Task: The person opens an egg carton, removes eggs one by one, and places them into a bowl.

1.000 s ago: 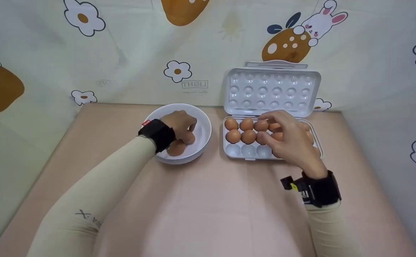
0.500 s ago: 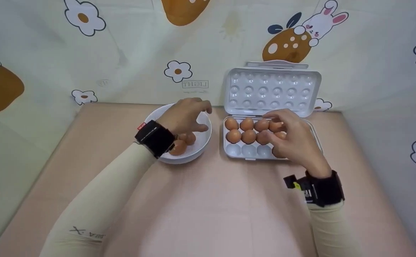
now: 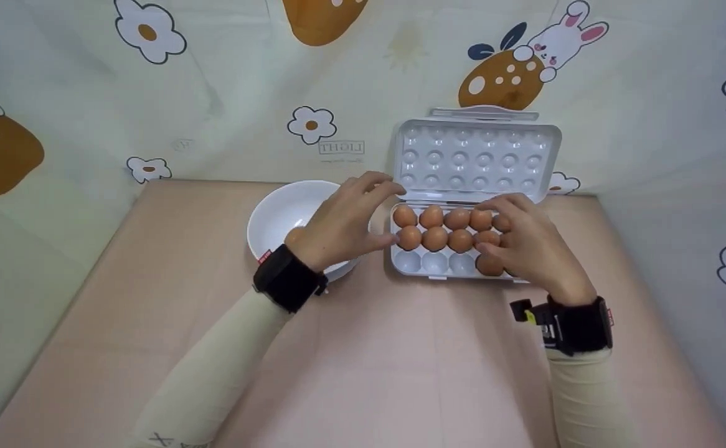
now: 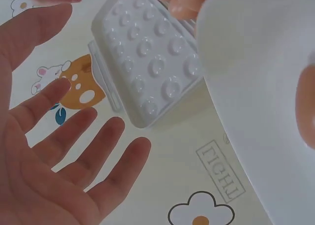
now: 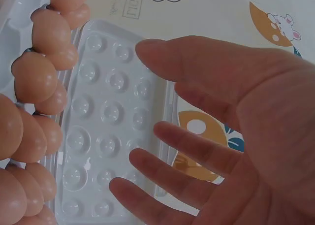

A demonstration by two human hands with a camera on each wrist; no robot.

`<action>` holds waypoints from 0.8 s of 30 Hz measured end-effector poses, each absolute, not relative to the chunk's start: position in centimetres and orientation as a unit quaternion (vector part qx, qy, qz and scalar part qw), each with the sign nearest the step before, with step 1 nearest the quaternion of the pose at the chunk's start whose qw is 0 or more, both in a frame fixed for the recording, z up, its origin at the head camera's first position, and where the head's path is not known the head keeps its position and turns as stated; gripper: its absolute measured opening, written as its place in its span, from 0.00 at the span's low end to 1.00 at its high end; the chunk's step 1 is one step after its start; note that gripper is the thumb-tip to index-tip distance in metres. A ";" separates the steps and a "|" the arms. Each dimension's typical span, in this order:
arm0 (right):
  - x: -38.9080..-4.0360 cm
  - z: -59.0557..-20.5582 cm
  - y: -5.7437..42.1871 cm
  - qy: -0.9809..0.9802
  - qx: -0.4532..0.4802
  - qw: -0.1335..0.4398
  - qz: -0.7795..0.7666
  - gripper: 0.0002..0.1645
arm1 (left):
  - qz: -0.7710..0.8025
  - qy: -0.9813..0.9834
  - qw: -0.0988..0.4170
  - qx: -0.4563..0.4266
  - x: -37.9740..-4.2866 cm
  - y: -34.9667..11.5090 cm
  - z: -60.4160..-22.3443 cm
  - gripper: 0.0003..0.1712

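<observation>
My left hand (image 3: 350,218) is between the white bowl (image 3: 266,214) and the egg carton (image 3: 434,262), its fingers spread and holding nothing. Its thumb and fingertips come right up to the carton's left end. Over the carton's right part is my right hand (image 3: 534,246), fingers apart with nothing between them in the right wrist view, hiding some of the eggs. Brown eggs (image 3: 434,238) fill the visible cups of the back two rows; the front row has several bare cups on the left and an egg (image 3: 489,264) further right. In the bowl an egg (image 4: 306,107) shows.
The carton's dimpled lid (image 3: 478,155) stands raised behind it, close to the patterned backdrop (image 3: 238,93). A pinkish-beige cloth (image 3: 363,361) covers the table. More backdrop sheeting rises at the left and right sides.
My left hand has left an egg in the bowl, rising and moving right to the carton's left end. My right hand has shifted slightly right, uncovering more eggs.
</observation>
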State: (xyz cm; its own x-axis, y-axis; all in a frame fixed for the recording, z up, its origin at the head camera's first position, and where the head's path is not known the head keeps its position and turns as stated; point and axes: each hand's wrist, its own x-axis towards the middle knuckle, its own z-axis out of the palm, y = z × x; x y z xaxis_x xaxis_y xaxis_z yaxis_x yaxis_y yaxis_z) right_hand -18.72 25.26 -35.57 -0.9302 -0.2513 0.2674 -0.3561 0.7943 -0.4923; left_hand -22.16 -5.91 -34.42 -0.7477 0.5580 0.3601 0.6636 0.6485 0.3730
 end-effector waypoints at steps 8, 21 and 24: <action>-19.3 -36.5 25.8 -0.956 0.139 0.032 0.257 0.33 | -0.286 -0.889 0.100 -0.343 -20.6 -4.3 -36.4 0.39; -20.1 -38.2 25.8 -0.968 0.130 -0.005 0.215 0.27 | -0.304 -0.878 0.098 -0.357 -19.6 -2.3 -38.7 0.43; -20.3 -38.5 25.7 -0.970 0.132 -0.002 0.203 0.19 | -0.309 -0.871 0.111 -0.366 -19.5 -2.1 -38.9 0.42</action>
State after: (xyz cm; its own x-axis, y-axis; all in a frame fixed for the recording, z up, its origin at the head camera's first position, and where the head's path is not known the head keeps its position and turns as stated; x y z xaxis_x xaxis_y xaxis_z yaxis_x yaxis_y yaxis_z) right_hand -20.31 25.72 -38.50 -0.9653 -0.2565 0.0501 -0.2550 0.8830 -0.3941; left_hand -19.47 -2.14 -38.87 -0.7076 0.5687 0.4195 0.7059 0.5418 0.4563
